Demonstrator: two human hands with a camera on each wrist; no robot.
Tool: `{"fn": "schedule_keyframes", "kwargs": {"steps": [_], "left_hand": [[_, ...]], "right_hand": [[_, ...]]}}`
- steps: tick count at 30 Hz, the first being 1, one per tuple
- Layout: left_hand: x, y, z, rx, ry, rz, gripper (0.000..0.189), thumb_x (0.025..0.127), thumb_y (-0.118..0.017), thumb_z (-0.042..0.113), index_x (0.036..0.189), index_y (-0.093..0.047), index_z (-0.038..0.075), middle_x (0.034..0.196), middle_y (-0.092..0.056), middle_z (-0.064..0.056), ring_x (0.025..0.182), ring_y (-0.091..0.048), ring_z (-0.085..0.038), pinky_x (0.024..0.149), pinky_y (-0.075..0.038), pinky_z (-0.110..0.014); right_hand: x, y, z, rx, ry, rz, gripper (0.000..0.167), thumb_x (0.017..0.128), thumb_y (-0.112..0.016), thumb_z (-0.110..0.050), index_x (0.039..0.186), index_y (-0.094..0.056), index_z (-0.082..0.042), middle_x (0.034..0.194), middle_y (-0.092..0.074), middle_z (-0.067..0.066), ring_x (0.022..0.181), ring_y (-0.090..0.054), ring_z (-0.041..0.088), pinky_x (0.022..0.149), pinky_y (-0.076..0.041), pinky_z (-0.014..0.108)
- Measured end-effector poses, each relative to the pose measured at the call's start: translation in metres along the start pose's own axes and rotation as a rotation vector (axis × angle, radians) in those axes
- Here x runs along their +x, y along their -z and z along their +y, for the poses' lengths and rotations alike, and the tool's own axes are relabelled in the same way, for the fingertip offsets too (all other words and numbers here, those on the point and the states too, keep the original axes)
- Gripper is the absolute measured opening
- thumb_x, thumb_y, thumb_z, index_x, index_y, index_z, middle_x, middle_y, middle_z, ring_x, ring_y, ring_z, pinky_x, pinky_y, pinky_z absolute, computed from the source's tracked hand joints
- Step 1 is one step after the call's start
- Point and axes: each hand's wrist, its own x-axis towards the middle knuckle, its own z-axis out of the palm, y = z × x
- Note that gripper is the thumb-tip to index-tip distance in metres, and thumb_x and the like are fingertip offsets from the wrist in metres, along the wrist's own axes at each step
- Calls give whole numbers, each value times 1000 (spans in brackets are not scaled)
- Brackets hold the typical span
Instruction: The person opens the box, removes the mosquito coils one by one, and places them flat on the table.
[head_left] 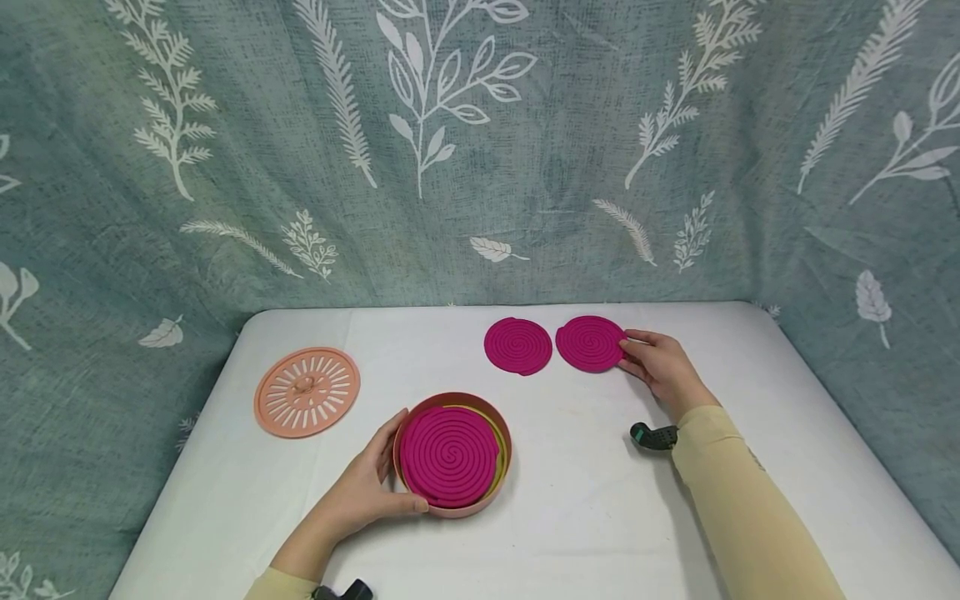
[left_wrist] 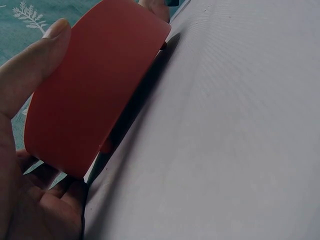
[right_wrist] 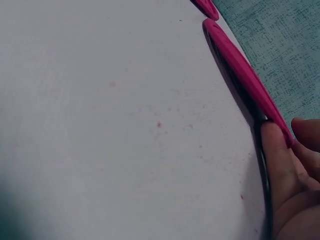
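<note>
My left hand [head_left: 372, 477] grips the near left side of a round terracotta coaster holder [head_left: 507, 479], thumb at its front rim and fingers along its side. The holder's outer wall [left_wrist: 95, 85] fills much of the left wrist view. Inside it lies a magenta spiral coaster [head_left: 450, 457] on top of a yellow-green one [head_left: 501, 467]. At the back of the table, my right hand [head_left: 663, 371] pinches the right edge of another magenta spiral coaster [head_left: 590, 343]. That coaster's edge [right_wrist: 245, 72] meets the thumb and fingers in the right wrist view.
Just left of the pinched coaster lies a similar magenta spiral coaster [head_left: 517, 346]. A round peach slotted lid [head_left: 307, 392] with a small knob lies at the left. Everything rests on a white-covered table [head_left: 577, 517], with a leaf-patterned teal cloth [head_left: 555, 167] hanging behind.
</note>
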Motion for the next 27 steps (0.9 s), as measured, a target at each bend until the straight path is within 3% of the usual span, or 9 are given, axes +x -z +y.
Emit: {"fn": "schedule_keyframes", "kwargs": {"steps": [9, 18, 27], "left_hand": [[0, 1, -2, 5, -15, -9, 125, 60, -97, 29, 158, -21, 20, 160, -25, 0, 147, -19, -17, 117, -22, -36], [0, 1, 0, 19, 1, -6, 127, 58, -98, 30, 158, -20, 19, 161, -25, 0, 147, -20, -18, 117, -23, -35], [0, 0, 0, 9, -1, -6, 127, 58, -98, 30, 158, -21, 19, 161, -25, 0, 147, -20, -17, 117, -23, -34]], "right_hand": [[-13, 6, -9, 1, 18, -49, 62, 103, -54, -18, 154, -26, 3, 149, -37, 23, 115, -57, 11, 104, -47, 33], [-14, 10, -10, -18, 28, -52, 66, 101, -58, -19, 154, -26, 3, 147, -39, 23, 114, -57, 13, 107, -45, 33], [-19, 15, -11, 21, 27, -79, 67, 102, -56, -17, 155, -20, 4, 152, -34, 27, 131, -48, 24, 111, -39, 36]]}}
